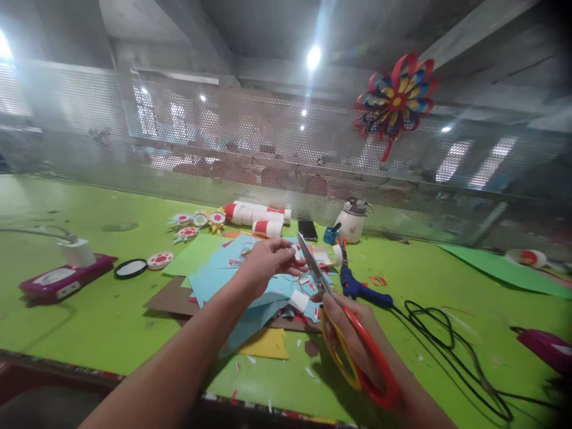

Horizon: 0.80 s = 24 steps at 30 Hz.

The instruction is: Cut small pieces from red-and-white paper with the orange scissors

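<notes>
My right hand [357, 333] grips a pair of scissors [319, 268] by their red and yellow handles, blades pointing up and away. Close to the blade tips is my left hand [270, 262], its thumb and fingers bent together at the tips; a small pale bit shows there, too small to name. Beneath both hands lies a pile of light blue paper [223, 280] with white and red scraps on it. Brown card [172, 298] and a yellow sheet [263, 344] stick out from under the pile.
A blue glue gun [364, 292] with a looping black cord [440, 333] lies at right. Behind are red-and-white paper cups [268, 229], a phone [307, 230] and a white bottle [351, 223]. Leftward are cut-paper discs [187, 232], a tape roll [130, 268] and a purple power strip [67, 279].
</notes>
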{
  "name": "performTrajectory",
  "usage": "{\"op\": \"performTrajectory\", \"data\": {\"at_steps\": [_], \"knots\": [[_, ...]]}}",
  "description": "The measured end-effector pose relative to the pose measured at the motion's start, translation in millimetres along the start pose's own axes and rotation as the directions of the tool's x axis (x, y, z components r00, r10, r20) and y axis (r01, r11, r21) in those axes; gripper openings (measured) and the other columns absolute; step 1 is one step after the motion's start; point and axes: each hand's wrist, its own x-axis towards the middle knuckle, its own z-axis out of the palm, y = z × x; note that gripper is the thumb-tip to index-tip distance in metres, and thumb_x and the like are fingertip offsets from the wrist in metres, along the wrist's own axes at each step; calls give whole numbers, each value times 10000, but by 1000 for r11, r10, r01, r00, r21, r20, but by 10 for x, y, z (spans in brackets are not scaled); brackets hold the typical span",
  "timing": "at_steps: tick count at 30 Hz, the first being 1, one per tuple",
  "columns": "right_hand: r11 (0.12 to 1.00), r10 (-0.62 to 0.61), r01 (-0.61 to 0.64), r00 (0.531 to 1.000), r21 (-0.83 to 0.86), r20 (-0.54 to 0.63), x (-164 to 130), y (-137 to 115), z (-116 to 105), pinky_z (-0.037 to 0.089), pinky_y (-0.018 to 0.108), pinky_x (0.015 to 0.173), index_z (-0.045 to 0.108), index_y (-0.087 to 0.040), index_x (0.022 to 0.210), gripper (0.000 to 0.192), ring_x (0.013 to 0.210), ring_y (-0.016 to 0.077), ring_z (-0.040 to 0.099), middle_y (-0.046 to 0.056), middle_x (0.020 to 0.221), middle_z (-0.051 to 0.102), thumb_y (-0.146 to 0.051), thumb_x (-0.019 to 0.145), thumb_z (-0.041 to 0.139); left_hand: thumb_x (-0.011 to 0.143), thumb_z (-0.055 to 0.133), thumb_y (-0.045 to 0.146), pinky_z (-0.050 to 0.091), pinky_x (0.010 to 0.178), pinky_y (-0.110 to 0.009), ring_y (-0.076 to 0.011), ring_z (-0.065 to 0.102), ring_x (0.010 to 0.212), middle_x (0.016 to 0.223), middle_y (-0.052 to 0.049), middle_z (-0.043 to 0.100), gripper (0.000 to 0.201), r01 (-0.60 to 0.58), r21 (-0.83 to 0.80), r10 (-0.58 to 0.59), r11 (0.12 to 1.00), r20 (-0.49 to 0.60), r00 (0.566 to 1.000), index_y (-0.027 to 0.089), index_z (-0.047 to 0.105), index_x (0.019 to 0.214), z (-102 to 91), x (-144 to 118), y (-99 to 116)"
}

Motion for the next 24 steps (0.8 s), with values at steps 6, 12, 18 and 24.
{"op": "performTrajectory", "data": {"at_steps": [6,12,18,24], "knots": [[1000,-1,2,1000,30,-6,29,19,-11,294,212,405,533,-182,700,395,417,86,367,-65,471,396,-539,862,478,781,582,143,511,639,-294,-189,681,670,665,-72,663,55,-3,30,4,1000,-27,1000,121,546,747,-42,56,-60],[996,-13,10,999,85,38,69,74,-47,309,211,408,542,-185,715,373,416,88,378,-60,492,430,-531,850,504,763,626,186,505,634,-280,-185,677,679,697,-73,654,100,-13,50,12,999,13,1000,109,564,743,-95,76,-93],[991,-17,7,997,136,73,74,109,-69,338,205,408,604,-179,807,383,411,87,395,-63,481,445,-541,855,489,770,622,195,496,611,-265,-183,678,669,697,-88,666,106,5,52,-5,999,4,1000,110,565,740,-116,53,-39],[984,7,-24,996,179,93,124,149,-110,370,207,415,618,-181,813,407,405,89,427,-62,484,470,-574,825,509,788,601,156,473,585,-232,-139,654,611,628,-60,642,94,15,68,-9,998,-87,996,122,550,717,-173,102,-1]]}}
